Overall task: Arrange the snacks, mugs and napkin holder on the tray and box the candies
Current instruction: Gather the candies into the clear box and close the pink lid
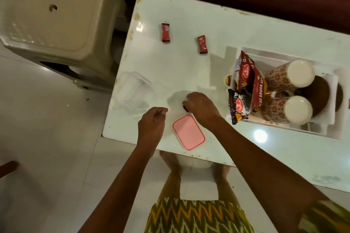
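Two red candies lie on the white table: one [165, 32] at the far left, another [202, 45] to its right. A clear plastic box [133, 89] stands open at the table's left edge. Its pink lid [188, 132] lies flat near the front edge. My right hand [200, 107] is just beyond the lid, fingers curled over a small red candy [185, 108]. My left hand [152, 124] hovers left of the lid, loosely closed, nothing visible in it. The white tray [314, 127] at right holds snack packets [248, 83], two patterned mugs [287, 76] and a napkin holder [325, 92].
A beige plastic stool [55, 17] stands on the floor left of the table. The table's front edge runs just below the pink lid. My feet and patterned clothing show beneath the table edge.
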